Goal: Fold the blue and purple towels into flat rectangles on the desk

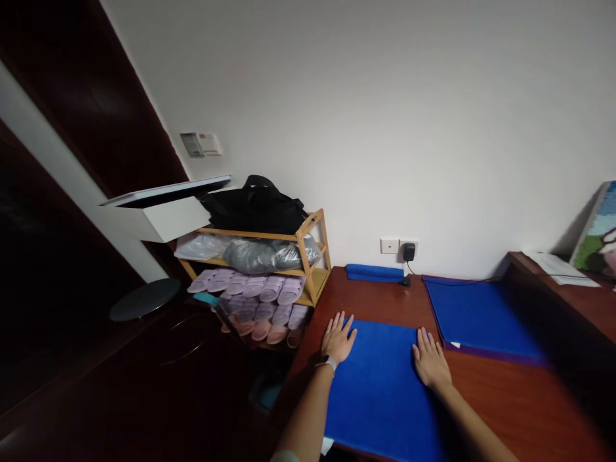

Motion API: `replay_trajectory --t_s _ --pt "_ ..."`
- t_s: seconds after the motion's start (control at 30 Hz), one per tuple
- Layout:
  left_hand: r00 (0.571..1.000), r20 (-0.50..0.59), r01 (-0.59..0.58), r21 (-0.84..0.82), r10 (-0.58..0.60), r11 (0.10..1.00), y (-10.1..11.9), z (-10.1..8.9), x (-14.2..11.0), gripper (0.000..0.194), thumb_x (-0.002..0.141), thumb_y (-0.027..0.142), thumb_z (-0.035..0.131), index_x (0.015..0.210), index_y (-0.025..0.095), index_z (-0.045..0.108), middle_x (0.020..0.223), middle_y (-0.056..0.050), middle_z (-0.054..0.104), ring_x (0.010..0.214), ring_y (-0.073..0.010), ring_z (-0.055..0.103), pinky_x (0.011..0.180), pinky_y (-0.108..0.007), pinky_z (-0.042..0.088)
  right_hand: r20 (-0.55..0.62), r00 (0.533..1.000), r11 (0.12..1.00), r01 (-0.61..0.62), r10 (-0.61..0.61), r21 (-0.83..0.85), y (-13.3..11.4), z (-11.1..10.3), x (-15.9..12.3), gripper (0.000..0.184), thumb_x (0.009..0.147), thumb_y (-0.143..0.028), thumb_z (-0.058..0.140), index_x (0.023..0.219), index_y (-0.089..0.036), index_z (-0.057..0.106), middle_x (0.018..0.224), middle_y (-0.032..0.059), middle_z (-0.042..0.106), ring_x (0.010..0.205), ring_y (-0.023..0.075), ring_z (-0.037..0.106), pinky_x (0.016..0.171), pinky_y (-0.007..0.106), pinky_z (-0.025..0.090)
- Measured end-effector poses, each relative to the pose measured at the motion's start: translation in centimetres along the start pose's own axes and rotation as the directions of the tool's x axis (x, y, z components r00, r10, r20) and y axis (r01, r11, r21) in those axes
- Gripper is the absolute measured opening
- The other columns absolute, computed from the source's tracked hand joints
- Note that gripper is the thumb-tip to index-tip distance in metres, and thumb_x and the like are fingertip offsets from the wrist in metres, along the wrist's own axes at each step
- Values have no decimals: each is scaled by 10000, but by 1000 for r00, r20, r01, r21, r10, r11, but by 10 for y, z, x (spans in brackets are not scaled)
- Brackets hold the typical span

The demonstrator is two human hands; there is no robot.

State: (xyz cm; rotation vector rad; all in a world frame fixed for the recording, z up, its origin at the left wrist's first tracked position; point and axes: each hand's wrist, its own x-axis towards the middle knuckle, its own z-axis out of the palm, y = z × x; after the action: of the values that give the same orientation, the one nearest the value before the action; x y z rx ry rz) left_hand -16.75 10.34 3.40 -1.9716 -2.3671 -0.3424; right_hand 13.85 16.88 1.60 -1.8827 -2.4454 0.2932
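A blue cloth (380, 385) lies spread flat on the reddish-brown wooden table (520, 404), with a small white tag at its near left edge. My left hand (338, 339) rests flat at the cloth's far left corner, fingers stretched out; a watch with a pale band is on that wrist. At the far right corner, my right hand (430, 360) lies palm down, its fingers extended across the cloth's edge. Neither hand grips anything. To the right is a stack of folded blue and purple cloths (481, 317). Against the wall sits a rolled or folded blue cloth (374, 273).
Left of the table, a wooden rack (308, 269) holds several slippers (260, 289), plastic-wrapped items and a black bag (262, 205). A white box (168, 215) juts out beside the bag. A black plug adapter (409, 251) trails a cable over the table. A round stool (144, 299) stands left.
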Motion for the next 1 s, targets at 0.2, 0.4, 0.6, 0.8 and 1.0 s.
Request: replay_trajectory --t_s 0.2,0.4,0.6,0.8,1.0 --pt "1000 3 5 18 -5 1000 -2 0 1 577 1051 500 299 1590 306 371 1679 -30 327 1564 -244 219 1266 -473 186 3 998 998 56 -56 22 9 -1 -17 716 1017 -485 129 1632 -123 176 1709 36 151 1580 202 103 1284 416 84" --pt "998 56 1 55 -4 998 13 -19 7 607 1045 503 308 1585 240 392 1670 -81 336 1561 -285 229 1277 -511 134 -17 999 998 52 -51 47 6 -5 -21 698 1024 -461 126 1631 -119 152 1706 28 155 1580 181 91 1287 405 62" --pt "946 -85 -322 -116 313 940 147 -5 -20 592 1080 457 211 1625 237 279 1685 -67 290 1567 -232 211 1279 -475 209 3 997 997 76 -76 16 5 -12 -23 675 1017 -408 156 1626 -117 175 1703 39 130 1579 201 103 1282 422 76" --pt "952 14 -295 -215 305 931 197 20 -56 605 1079 475 194 1642 253 202 1671 -51 320 1551 -221 260 1276 -470 247 0 990 989 142 -142 -39 8 -13 -26 665 982 -340 262 1618 -142 253 1701 46 126 1581 223 74 1275 430 74" --pt "996 44 -79 -76 82 994 83 -9 -83 657 1051 595 250 1598 247 356 1666 -83 319 1547 -268 270 1262 -515 243 -23 998 997 64 -63 36 4 -10 -23 689 1023 -437 110 1625 -107 169 1703 41 152 1579 195 107 1279 411 69"
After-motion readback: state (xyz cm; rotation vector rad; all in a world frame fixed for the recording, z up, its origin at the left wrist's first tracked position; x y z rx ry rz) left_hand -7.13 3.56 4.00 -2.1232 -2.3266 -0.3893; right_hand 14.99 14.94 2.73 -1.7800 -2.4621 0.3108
